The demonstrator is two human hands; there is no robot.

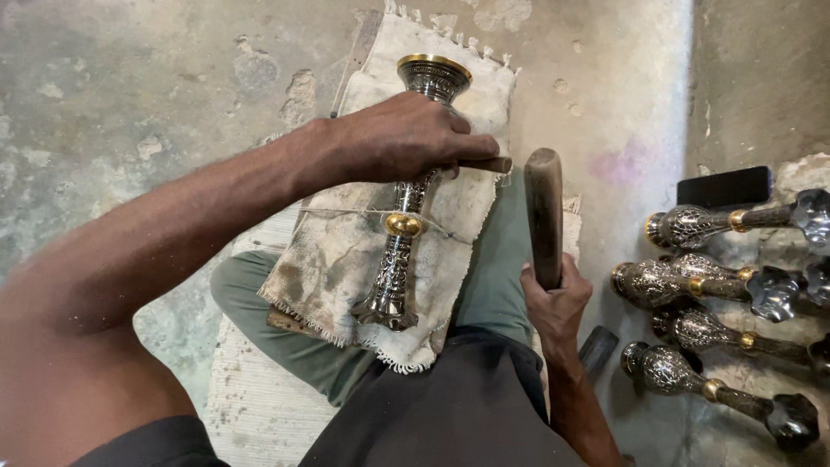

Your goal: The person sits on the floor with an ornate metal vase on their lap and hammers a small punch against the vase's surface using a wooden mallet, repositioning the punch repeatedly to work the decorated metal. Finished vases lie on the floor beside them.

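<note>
Silver and gold metal shows on the long engraved vase (399,251) that lies in the middle of the frame on a worn, stained cloth (328,259) spread over the person's lap. Its gold-rimmed mouth points to the top of the frame, its scalloped foot to the bottom, and a gold ball band sits at mid-stem.

The left hand (402,138) comes in from the lower left and presses down on the upper neck of the vase, fingers curled tight together around a thin wooden-handled tool (484,163), whose end sticks out to the right of the knuckles. Whether the tool's tip touches the metal I cannot tell, since the hand hides it.

The right hand (553,298), at centre right, is closed in a fist around the lower end of a wooden mallet (543,212), held upright just beside the cloth's right edge and apart from the vase.

At the right edge of the frame four similar vases (692,281) lie side by side on the rough concrete floor (130,86), with a dark flat block (724,186) above them.
</note>
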